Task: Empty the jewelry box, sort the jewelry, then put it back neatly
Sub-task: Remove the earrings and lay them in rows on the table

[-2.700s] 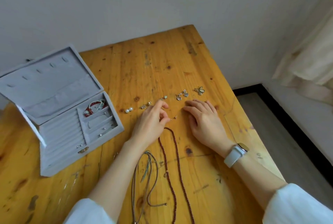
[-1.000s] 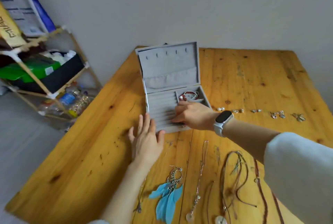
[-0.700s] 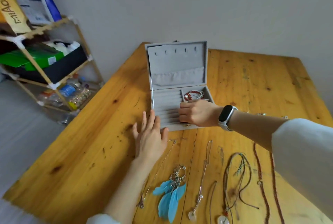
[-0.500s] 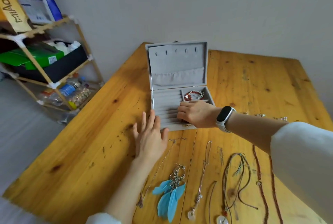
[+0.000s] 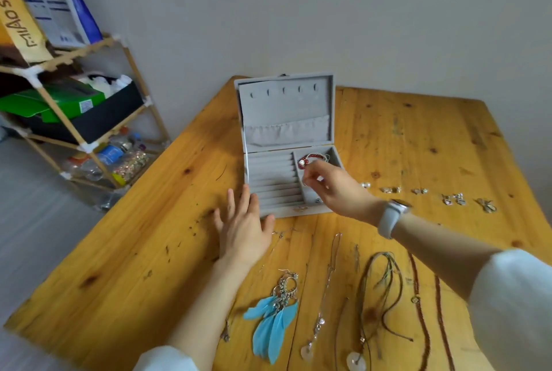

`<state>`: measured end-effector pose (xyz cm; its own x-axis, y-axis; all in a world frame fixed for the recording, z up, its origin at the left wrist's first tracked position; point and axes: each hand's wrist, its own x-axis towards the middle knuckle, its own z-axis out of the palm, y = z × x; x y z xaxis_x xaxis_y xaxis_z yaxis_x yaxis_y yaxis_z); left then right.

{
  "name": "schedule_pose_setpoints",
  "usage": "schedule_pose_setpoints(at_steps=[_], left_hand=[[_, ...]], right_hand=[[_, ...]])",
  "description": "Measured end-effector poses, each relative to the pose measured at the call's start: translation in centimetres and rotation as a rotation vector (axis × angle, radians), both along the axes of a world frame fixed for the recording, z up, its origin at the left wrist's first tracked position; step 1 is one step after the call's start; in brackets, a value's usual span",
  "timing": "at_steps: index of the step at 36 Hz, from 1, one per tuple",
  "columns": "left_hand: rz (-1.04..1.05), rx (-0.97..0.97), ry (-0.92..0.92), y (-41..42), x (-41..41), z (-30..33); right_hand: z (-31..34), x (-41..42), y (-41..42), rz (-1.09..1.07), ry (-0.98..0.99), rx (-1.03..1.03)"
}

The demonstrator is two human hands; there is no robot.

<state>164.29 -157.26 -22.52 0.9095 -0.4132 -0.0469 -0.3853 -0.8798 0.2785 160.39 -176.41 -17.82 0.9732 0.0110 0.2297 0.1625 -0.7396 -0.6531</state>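
The jewelry box [image 5: 286, 143] is still being emptied. Our right hand [image 5: 331, 188] pinches something small; our left hand [image 5: 243, 230] rests flat. Next, we lift out the red bracelet [image 5: 310, 158].

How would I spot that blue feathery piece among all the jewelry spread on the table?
Start at the open grey velvet jewelry box at the far side of the yellow wooden table, then come straight toward the near edge, past the flat left hand. There lie the sky-blue feather earrings with silver rings, the only blue thing, left of the thin pendant necklaces.
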Motion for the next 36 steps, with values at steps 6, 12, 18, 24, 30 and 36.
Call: schedule_pose_setpoints(at_steps=[6,12,18,24,30,36], left_hand=[[-0.012,-0.158,-0.090,-2.7,-2.4,1.1],[-0.355,-0.343,-0.173,-9.6,-7.4,0.8],[-0.572,-0.203,-0.035,-14.8,-11.2,-0.5],[-0.591,-0.097,-0.053,-15.7,-11.4,-2.2],[-0.586,-0.130,-0.087,-15.5,-11.1,-2.9],[-0.582,-0.128,-0.119,-15.4,-11.3,-3.1]], right_hand=[[-0.8,-6.9,-4.4,-0.364,-0.111,0.405],[-2.4,-12.9,-10.9,-0.662,-0.047,0.241],[-4.7,-16.6,-14.5,-0.705,0.055,-0.117],[-5.8,-17.1,-15.4,-0.646,0.079,-0.343],[-6.3,-17.3,-15.6,-0.581,0.013,-0.379],[-6.6,-17.6,-15.4,-0.588,-0.036,-0.328]])
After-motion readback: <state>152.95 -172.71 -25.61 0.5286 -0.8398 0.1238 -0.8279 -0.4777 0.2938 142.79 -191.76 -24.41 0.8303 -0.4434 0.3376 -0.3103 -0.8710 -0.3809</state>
